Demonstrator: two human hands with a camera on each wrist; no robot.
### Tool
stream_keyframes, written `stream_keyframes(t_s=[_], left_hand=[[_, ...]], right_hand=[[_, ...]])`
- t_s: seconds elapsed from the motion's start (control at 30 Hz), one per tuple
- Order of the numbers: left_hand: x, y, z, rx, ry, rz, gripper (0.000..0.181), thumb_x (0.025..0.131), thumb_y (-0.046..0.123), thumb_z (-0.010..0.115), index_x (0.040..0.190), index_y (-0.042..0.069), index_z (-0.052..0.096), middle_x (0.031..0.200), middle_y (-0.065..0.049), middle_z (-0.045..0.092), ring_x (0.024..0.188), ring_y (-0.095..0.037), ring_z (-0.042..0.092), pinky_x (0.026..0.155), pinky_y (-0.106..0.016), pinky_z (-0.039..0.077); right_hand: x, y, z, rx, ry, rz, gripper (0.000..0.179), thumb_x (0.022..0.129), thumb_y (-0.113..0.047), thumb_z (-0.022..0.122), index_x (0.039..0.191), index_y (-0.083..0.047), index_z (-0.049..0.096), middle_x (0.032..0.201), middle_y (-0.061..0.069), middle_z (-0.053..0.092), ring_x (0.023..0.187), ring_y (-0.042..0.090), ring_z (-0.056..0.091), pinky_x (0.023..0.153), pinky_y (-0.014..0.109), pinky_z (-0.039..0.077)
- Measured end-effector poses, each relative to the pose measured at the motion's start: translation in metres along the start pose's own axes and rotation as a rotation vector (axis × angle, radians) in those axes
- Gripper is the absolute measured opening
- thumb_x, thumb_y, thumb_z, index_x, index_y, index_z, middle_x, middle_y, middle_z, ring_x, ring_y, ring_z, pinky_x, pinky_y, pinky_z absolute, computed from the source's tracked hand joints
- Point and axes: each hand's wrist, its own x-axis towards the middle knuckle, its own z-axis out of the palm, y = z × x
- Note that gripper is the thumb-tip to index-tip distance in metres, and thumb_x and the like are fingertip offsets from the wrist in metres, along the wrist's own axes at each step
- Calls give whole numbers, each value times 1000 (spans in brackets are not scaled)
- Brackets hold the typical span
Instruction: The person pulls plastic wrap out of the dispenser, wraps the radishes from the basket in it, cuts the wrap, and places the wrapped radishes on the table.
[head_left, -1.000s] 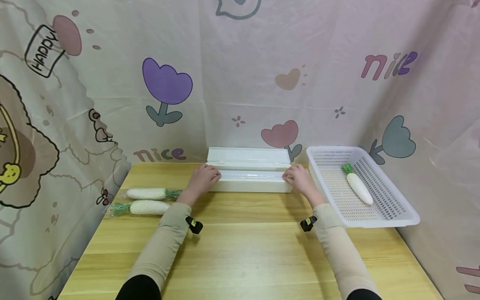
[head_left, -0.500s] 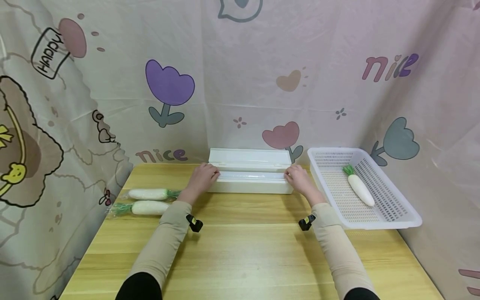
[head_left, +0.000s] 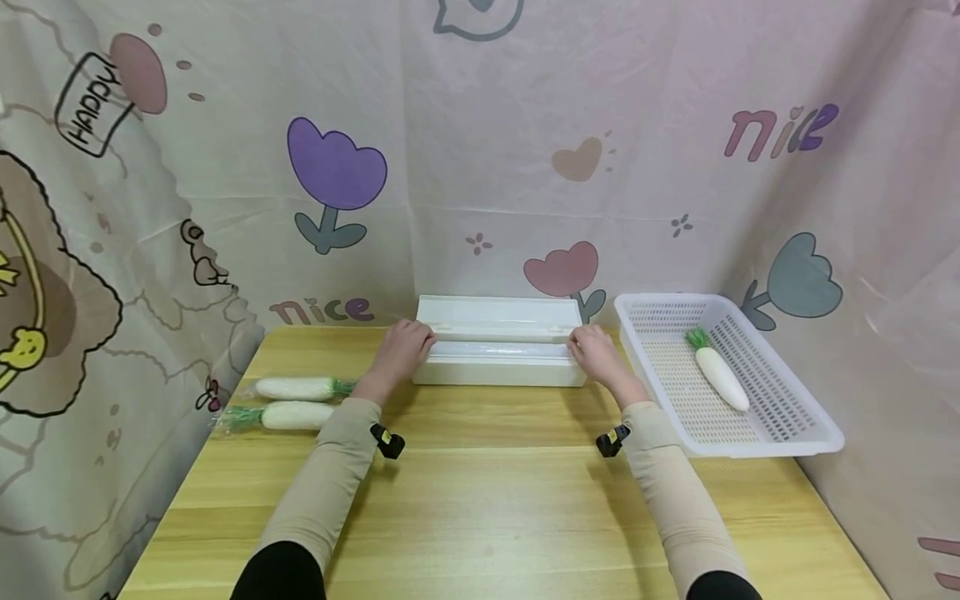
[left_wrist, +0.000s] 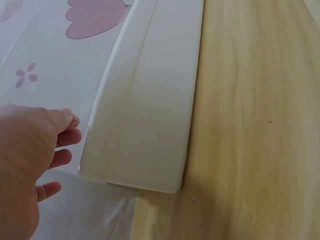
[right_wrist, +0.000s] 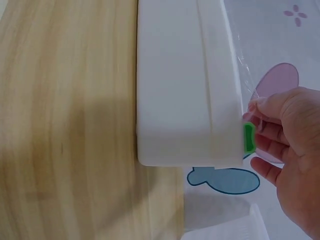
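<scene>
In the head view, the left hand [head_left: 403,352] and right hand [head_left: 597,352] pinched thin clear plastic film [head_left: 501,350] at the long white plastic box [head_left: 498,373] by the tabletop's [head_left: 495,517] rear edge; a level, even pull seemed best against wrinkles. The pastel printed fabric backdrop [head_left: 480,167] read "nice" and "HAPPY". The left wrist view showed a tight thumb-and-finger pinch; the right wrist view, film stretching from the fingertips.

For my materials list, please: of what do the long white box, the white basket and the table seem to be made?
Long white box: probably plastic, smooth; its even surface and rounded corners suggest it. White basket: likely plastic, smooth rim, regular holes. Table: wood or wood-look laminate, slightly shiny; grain shows, but not which.
</scene>
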Motion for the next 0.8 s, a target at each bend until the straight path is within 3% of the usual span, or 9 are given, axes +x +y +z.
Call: stream_keyframes(t_s=[0.53, 0.8], left_hand=[[9, 2, -17, 42, -26, 23, 23, 103, 26, 48, 106, 10, 63, 108, -7, 68, 108, -29, 57, 101, -51, 44], [13, 4, -28, 77, 10, 30, 22, 102, 25, 50, 104, 9, 64, 108, -9, 69, 106, -30, 59, 100, -51, 45]], right_hand=[[8, -4, -18, -28, 5, -13, 19, 99, -13, 51, 101, 1, 63, 106, 20, 64, 108, 40, 54, 93, 58, 42], [12, -2, -30, -68, 27, -63, 18, 99, -12, 51, 98, 0, 63, 103, 19, 65, 105, 38, 55, 93, 53, 45]])
